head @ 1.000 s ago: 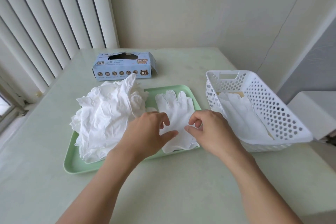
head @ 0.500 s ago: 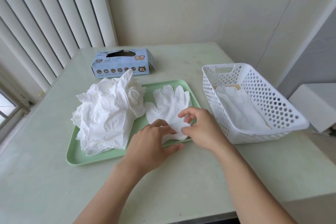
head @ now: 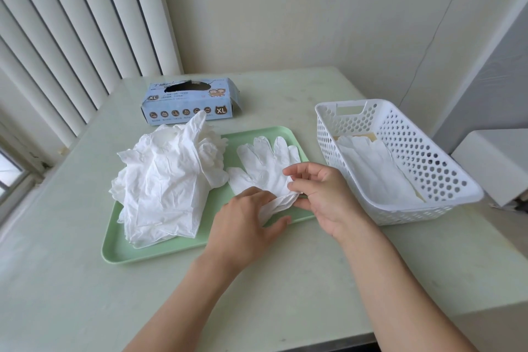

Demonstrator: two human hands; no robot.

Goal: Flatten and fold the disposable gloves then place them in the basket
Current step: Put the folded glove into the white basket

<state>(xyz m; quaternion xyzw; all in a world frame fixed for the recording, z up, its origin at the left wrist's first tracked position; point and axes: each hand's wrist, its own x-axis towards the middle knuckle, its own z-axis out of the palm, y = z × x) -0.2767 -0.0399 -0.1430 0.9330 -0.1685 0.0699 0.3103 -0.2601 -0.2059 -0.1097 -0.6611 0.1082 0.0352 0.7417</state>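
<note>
A white disposable glove lies flat on the right half of the green tray, fingers pointing away from me. Its cuff end is lifted and bunched between my hands. My left hand grips the cuff from the left and my right hand pinches it from the right. A crumpled pile of white gloves covers the tray's left half. The white perforated basket stands to the right of the tray, with folded gloves lying inside it.
A blue glove box marked XL sits behind the tray. Vertical blinds hang at the left and a wall runs behind the table. A white block stands off the table's right edge.
Both hands have slid from the glove's middle down to its cuff and have lifted and gathered that end up off the tray.
</note>
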